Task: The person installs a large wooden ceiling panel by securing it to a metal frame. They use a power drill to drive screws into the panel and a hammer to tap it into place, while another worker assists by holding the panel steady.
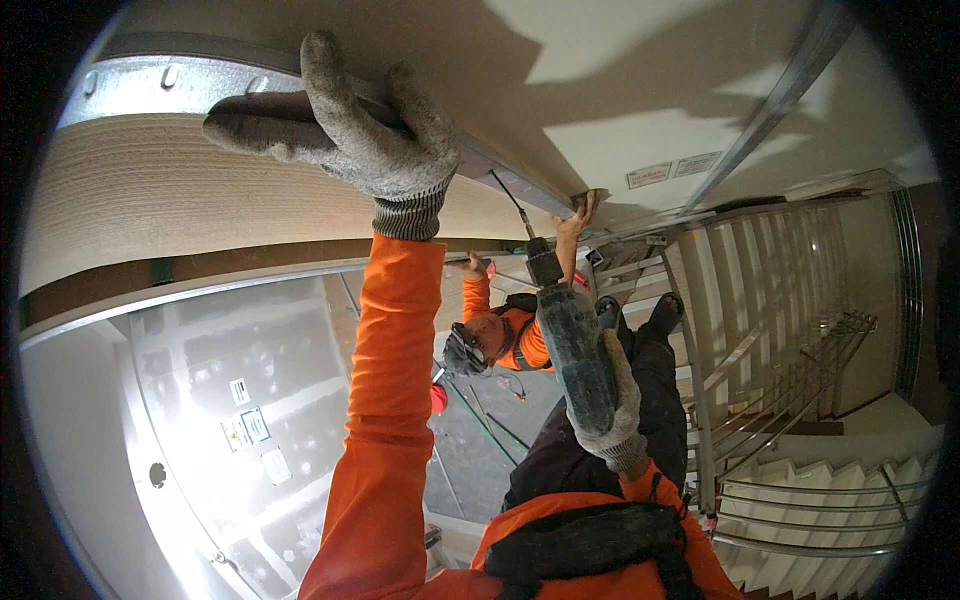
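My left hand (390,150), in a grey knit glove, reaches overhead with its fingers spread. It presses against a long metal channel (190,85) with slotted holes, which runs along the wall. My right hand (612,415), gloved too, is wrapped round a dark, worn power drill (575,345) that points upward. A long thin bit (513,205) extends from the drill, and its tip meets the channel to the right of my left hand. Further along, a co-worker's bare hand (578,215) is raised against the same channel.
The co-worker (510,335) in orange stands below, other hand on a ledge. Stairs with metal railings (800,545) descend at the right. A grey panelled wall (290,400) with paper notices is at the left. Another metal strip (770,110) crosses the pale surface above.
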`<state>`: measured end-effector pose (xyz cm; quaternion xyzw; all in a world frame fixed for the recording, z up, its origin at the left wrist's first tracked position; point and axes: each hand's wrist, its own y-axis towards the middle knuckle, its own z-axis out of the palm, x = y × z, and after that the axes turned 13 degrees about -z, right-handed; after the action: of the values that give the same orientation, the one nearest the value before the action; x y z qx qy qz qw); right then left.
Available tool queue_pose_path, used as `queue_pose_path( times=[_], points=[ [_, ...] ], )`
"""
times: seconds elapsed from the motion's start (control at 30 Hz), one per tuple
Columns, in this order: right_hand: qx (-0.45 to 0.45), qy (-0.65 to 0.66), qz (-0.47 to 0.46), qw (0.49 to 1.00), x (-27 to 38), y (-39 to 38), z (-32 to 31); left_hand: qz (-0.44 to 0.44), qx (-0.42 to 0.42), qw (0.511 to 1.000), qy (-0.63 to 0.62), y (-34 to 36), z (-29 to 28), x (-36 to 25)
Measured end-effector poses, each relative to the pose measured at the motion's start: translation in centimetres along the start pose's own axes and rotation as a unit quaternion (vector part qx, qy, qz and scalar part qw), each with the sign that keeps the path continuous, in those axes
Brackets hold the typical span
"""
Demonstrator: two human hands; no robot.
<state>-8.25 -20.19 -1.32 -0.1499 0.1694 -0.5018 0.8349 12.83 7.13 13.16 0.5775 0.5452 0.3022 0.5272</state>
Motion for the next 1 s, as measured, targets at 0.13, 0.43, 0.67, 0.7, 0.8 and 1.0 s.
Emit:
queue_pose_path(
  times=[0.13,0.43,0.67,0.7,0.8,1.0],
  points=[
    [0.027,-0.036,-0.012,0.999,0.3,0.0,-0.4,-0.005,0.016,1.000,-0.019,-0.1,0.2,-0.1],
    [0.019,0.068,0.067,0.995,1.2,0.5,-0.9,0.064,-0.013,0.997,0.038,0.3,0.5,0.2],
    [-0.063,-0.403,-0.144,0.902,6.6,-1.6,-6.9,0.110,-0.007,0.994,0.011,0.8,-0.1,0.0],
    [-0.083,-0.346,-0.156,0.922,7.6,-1.6,-7.5,0.113,-0.020,0.993,0.003,1.0,0.0,0.2],
    [0.042,-0.772,-0.284,0.567,8.8,-1.1,-9.0,0.114,-0.043,0.992,-0.002,1.2,0.1,0.7],
    [0.018,-0.823,-0.261,0.504,10.5,0.3,-9.7,0.109,-0.046,0.993,0.017,1.0,-0.5,1.1]
  ],
)
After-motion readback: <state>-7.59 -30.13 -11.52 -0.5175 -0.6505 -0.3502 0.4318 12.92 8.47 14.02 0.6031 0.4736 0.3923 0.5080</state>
